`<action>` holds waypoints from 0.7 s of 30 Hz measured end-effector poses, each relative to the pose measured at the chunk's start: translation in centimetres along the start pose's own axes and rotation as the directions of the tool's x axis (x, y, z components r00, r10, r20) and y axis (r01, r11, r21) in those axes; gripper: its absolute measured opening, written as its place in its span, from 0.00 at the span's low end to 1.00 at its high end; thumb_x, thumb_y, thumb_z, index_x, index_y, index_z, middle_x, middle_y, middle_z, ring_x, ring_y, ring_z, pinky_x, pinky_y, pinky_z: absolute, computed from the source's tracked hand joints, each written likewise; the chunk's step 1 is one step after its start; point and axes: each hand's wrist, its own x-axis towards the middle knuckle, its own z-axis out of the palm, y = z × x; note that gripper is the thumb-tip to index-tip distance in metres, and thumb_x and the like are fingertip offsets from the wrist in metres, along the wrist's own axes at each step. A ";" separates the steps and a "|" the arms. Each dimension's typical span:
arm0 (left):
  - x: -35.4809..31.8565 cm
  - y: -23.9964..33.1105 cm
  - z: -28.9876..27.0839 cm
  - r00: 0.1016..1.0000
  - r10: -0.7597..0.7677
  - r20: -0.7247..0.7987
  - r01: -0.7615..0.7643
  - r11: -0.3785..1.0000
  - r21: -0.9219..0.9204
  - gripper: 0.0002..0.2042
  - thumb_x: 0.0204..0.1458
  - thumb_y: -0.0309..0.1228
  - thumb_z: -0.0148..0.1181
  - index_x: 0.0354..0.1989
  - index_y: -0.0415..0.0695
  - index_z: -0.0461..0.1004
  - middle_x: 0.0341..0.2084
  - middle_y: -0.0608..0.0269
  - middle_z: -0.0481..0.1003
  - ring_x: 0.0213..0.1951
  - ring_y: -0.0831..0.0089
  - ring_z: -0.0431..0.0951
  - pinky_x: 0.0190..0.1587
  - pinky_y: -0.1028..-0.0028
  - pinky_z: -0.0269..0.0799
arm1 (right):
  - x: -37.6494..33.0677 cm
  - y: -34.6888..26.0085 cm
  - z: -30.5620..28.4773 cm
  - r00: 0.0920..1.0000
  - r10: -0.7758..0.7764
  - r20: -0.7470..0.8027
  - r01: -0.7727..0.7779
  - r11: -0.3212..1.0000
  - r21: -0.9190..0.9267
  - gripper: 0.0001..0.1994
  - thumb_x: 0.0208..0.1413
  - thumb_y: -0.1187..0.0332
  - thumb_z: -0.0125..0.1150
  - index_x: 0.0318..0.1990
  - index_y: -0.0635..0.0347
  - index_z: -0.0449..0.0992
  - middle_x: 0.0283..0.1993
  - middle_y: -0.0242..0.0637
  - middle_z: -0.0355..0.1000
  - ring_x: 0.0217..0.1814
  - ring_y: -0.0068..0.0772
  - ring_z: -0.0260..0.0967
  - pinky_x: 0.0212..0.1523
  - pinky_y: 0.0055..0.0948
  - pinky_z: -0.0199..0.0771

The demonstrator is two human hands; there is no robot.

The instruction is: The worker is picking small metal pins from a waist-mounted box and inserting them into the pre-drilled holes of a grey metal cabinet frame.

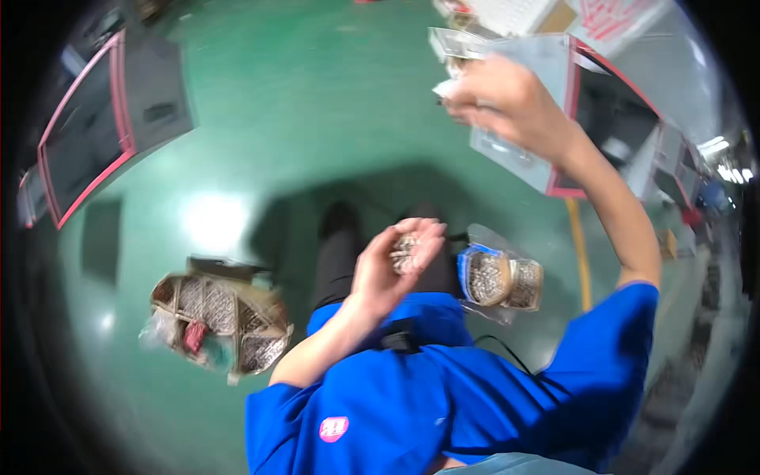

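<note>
Metal parts (405,253), small, heaped in cupped, half-open left hand (393,265); clear bag (507,103) is gripped in raised right hand (507,99).

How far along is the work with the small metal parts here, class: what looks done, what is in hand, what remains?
Done: the left hand already cups a heap of small metal parts. In hand: the right hand is raised at a clear tray on the upper right, gripping something pale and blurred. Left: the parts are not yet set down, and the floor containers and the divided box hold many more.
</note>
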 end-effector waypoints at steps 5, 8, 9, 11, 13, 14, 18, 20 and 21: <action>0.1 0.2 -1.1 0.998 -0.050 -0.049 0.045 0.994 -0.100 0.13 0.60 0.30 0.43 0.44 0.33 0.70 0.49 0.46 0.70 0.57 0.55 0.66 0.57 0.62 0.69 | -0.9 8.9 -5.9 0.946 0.289 0.144 -0.268 0.952 -0.149 0.06 0.45 0.71 0.61 0.32 0.61 0.77 0.29 0.43 0.74 0.32 0.39 0.73 0.35 0.34 0.73; 0.1 0.5 -1.3 0.995 -0.057 -0.082 0.049 0.994 -0.094 0.13 0.60 0.30 0.44 0.44 0.34 0.70 0.50 0.46 0.70 0.57 0.55 0.67 0.56 0.63 0.70 | -0.8 10.2 -6.3 0.696 0.712 0.093 -0.688 0.698 -0.197 0.05 0.45 0.70 0.59 0.28 0.60 0.77 0.25 0.42 0.74 0.30 0.38 0.72 0.32 0.33 0.72; 0.0 0.6 -1.8 0.996 -0.041 -0.077 0.033 0.994 -0.106 0.15 0.61 0.33 0.42 0.45 0.32 0.70 0.50 0.45 0.70 0.56 0.54 0.68 0.57 0.62 0.68 | -0.3 10.2 -6.4 0.510 0.858 0.062 -0.838 0.511 -0.190 0.04 0.45 0.70 0.58 0.27 0.59 0.77 0.24 0.41 0.73 0.29 0.38 0.72 0.31 0.33 0.71; -0.1 0.5 -1.7 0.996 -0.053 -0.067 0.046 0.993 -0.110 0.15 0.61 0.33 0.42 0.44 0.33 0.70 0.50 0.45 0.70 0.56 0.53 0.68 0.57 0.62 0.69 | -3.2 14.5 -8.7 0.829 0.529 0.181 -0.383 0.774 -0.505 0.04 0.41 0.71 0.56 0.23 0.60 0.76 0.21 0.41 0.71 0.24 0.36 0.70 0.26 0.34 0.69; -0.2 0.9 -2.0 0.998 -0.037 -0.054 0.030 0.992 -0.124 0.15 0.61 0.33 0.42 0.45 0.33 0.69 0.50 0.45 0.69 0.56 0.54 0.68 0.56 0.62 0.70 | -2.3 14.9 -10.1 0.895 0.407 0.180 -0.247 0.791 -0.559 0.06 0.39 0.70 0.55 0.22 0.62 0.76 0.20 0.41 0.70 0.23 0.32 0.68 0.25 0.34 0.67; 0.0 0.9 -2.2 0.998 -0.024 -0.065 0.017 0.994 -0.108 0.15 0.61 0.33 0.42 0.45 0.33 0.69 0.50 0.46 0.69 0.56 0.54 0.68 0.56 0.62 0.70 | -2.3 15.3 -10.4 0.854 0.471 0.223 -0.297 0.792 -0.534 0.07 0.39 0.69 0.55 0.22 0.62 0.76 0.20 0.42 0.70 0.23 0.32 0.68 0.25 0.34 0.67; 0.2 1.0 -2.4 0.996 -0.018 -0.083 0.008 0.993 -0.116 0.15 0.61 0.33 0.42 0.45 0.33 0.70 0.50 0.46 0.70 0.56 0.53 0.68 0.56 0.62 0.70 | -1.3 13.8 -8.5 0.636 0.758 0.142 -0.692 0.642 -0.330 0.08 0.42 0.69 0.52 0.21 0.64 0.75 0.17 0.42 0.69 0.23 0.33 0.67 0.26 0.35 0.66; 0.3 0.9 -2.5 0.995 -0.026 -0.091 0.015 0.993 -0.120 0.15 0.61 0.33 0.42 0.45 0.33 0.70 0.49 0.45 0.70 0.56 0.53 0.68 0.56 0.62 0.70 | -1.0 13.9 -7.7 0.627 0.770 0.118 -0.709 0.627 -0.323 0.08 0.42 0.69 0.53 0.21 0.64 0.75 0.18 0.42 0.69 0.24 0.34 0.67 0.26 0.35 0.66; 0.3 1.0 -2.5 0.995 -0.025 -0.100 0.013 0.993 -0.121 0.15 0.61 0.33 0.43 0.45 0.33 0.70 0.49 0.45 0.70 0.56 0.53 0.68 0.56 0.62 0.70 | -0.7 13.9 -7.4 0.648 0.751 0.128 -0.683 0.646 -0.341 0.08 0.43 0.69 0.53 0.21 0.64 0.75 0.18 0.42 0.69 0.24 0.34 0.67 0.26 0.36 0.66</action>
